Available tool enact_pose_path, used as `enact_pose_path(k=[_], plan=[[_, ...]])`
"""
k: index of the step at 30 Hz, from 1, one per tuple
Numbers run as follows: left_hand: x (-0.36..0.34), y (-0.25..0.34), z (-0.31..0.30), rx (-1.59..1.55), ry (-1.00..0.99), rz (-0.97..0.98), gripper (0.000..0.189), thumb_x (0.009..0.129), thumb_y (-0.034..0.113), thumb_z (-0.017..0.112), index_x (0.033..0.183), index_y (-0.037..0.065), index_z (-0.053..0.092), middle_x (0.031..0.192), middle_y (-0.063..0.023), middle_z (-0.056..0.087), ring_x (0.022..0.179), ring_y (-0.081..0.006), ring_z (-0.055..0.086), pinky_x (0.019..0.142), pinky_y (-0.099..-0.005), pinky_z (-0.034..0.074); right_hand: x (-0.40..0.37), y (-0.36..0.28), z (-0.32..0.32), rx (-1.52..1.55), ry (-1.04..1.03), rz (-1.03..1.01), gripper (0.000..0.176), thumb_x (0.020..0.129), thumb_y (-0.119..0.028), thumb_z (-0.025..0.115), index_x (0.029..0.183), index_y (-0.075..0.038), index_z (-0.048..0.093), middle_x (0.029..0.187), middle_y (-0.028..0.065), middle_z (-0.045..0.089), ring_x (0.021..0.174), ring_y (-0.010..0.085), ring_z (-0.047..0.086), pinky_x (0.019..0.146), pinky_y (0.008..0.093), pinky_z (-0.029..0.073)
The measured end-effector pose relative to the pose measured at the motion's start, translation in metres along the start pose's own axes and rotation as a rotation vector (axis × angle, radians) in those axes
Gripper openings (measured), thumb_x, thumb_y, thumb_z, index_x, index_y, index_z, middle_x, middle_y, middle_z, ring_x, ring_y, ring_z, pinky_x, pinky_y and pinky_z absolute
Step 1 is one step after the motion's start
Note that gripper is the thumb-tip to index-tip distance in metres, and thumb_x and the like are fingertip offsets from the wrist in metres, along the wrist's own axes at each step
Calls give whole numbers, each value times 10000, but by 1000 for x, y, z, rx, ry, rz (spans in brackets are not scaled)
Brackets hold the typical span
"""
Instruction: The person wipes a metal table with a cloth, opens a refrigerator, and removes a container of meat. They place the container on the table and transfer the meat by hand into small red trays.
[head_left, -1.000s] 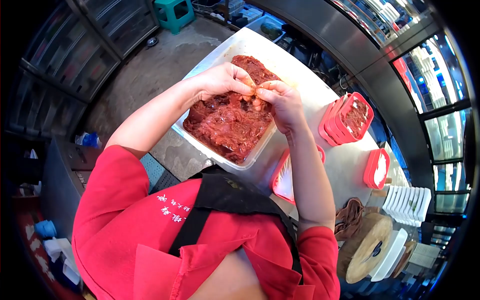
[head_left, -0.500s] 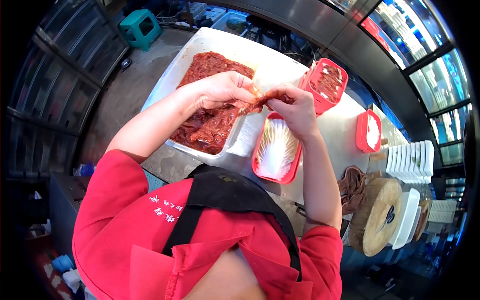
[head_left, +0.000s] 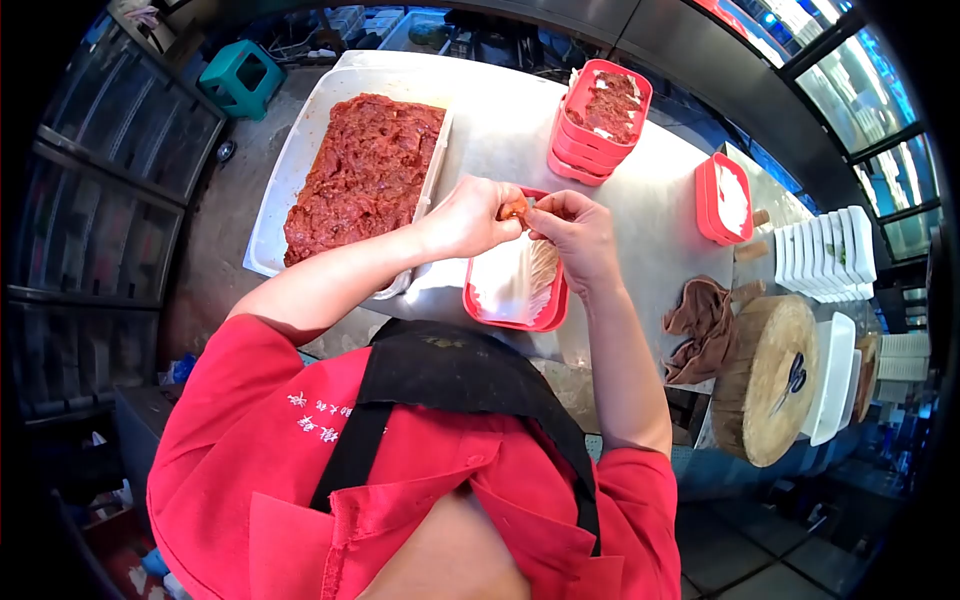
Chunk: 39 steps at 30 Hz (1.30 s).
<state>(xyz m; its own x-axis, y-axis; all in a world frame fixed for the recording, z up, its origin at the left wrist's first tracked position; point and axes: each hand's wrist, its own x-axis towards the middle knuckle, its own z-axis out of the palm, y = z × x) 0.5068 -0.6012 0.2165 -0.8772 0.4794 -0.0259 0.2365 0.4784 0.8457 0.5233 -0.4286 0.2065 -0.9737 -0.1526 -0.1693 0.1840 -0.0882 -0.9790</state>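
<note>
My left hand [head_left: 476, 216] is closed in a pinch above the red tray [head_left: 552, 316]. Facing it, my right hand [head_left: 580, 236] also pinches, its fingertips almost meeting the left ones. Between them shows a small piece of red marinated meat [head_left: 514, 209], mostly hidden by the fingers. Below lies pale leafy cabbage [head_left: 515, 278] in the tray, partly covered by my hands. To the left, a large whitish tub [head_left: 278, 222] holds a mass of red marinated meat [head_left: 365, 165].
Stacked red trays [head_left: 588, 152] stand behind, the top one holding meat. Another red tray [head_left: 709, 213] with white contents is at right. Nearby are a brown cloth [head_left: 699, 325], a round chopping block [head_left: 755, 385] with scissors [head_left: 790, 378], and white dishes [head_left: 825, 250].
Both hands have moved from beside the tub to over the red tray with cabbage. The meat stretched between them now shows only as a small bit. The camera view has shifted.
</note>
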Motion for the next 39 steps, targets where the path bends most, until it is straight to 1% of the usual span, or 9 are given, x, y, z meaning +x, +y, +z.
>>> enact_pose_path(k=[3, 5, 11, 18, 23, 25, 26, 32, 39], plan=[[2, -6, 6, 129, 8, 80, 96, 786, 44, 579, 846, -22, 615, 676, -30, 595, 623, -74, 562, 576, -232, 465, -2, 11, -4, 49, 44, 4, 109, 722, 57, 629, 823, 26, 600, 737, 60, 609, 654, 111, 582, 622, 225, 482], [4, -13, 10, -369, -149, -218, 75, 826, 43, 570, 847, -12, 617, 698, -29, 608, 650, -77, 572, 595, -230, 470, -5, 15, -7, -17, 43, -11, 146, 701, 91, 603, 832, 28, 596, 758, 67, 612, 661, 112, 590, 610, 220, 483], [0, -18, 16, -566, -187, -157, 147, 839, -33, 547, 976, 9, 579, 718, -19, 603, 665, -59, 558, 605, -213, 454, -12, 28, -19, 39, 49, 56, 179, 683, 108, 556, 841, 39, 605, 737, 67, 621, 644, 100, 576, 577, 227, 464], [4, -16, 7, -206, -95, -93, 322, 784, -106, 523, 1070, 41, 518, 734, -10, 566, 687, -73, 530, 616, -239, 445, 4, 31, -26, 28, 163, 15, 194, 719, 90, 526, 886, 36, 611, 766, 81, 632, 645, 114, 576, 591, 240, 467], [20, -19, 9, -58, 5, -76, 298, 786, -103, 490, 1057, 18, 509, 718, -46, 556, 671, -94, 536, 613, -251, 445, 15, 37, -21, -825, 392, -373, 179, 715, 32, 523, 877, -6, 589, 835, 176, 602, 751, 310, 603, 683, 380, 486], [26, -24, 14, 49, 84, 17, 274, 770, -99, 490, 1014, 17, 531, 716, -84, 563, 660, -139, 549, 620, -272, 453, 16, 33, -15, -916, 385, -410, 154, 722, 13, 526, 868, -12, 572, 856, 179, 583, 771, 346, 585, 694, 408, 479], [29, -28, 17, 163, 182, 255, 192, 729, -77, 517, 899, 2, 559, 741, -124, 554, 667, -230, 566, 624, -328, 457, 16, 32, -12, -1005, 376, -447, 132, 729, -7, 529, 858, -18, 555, 876, 182, 564, 791, 381, 567, 704, 437, 473], [27, -50, 22, 667, 277, 603, 110, 663, 105, 553, 587, 50, 495, 737, -111, 497, 772, -281, 505, 638, -372, 468, 24, 42, 0, -1435, 282, -580, 63, 741, -87, 539, 781, -60, 581, 863, 121, 545, 818, 300, 552, 689, 411, 461], [1, -62, -61, 470, 400, 359, 158, 694, -4, 585, 814, 50, 671, 842, -107, 606, 880, -321, 537, 793, -368, 454, 24, 44, 6, -1693, 187, -493, 51, 713, -82, 548, 722, -74, 597, 817, 67, 583, 818, 252, 541, 674, 382, 431]])
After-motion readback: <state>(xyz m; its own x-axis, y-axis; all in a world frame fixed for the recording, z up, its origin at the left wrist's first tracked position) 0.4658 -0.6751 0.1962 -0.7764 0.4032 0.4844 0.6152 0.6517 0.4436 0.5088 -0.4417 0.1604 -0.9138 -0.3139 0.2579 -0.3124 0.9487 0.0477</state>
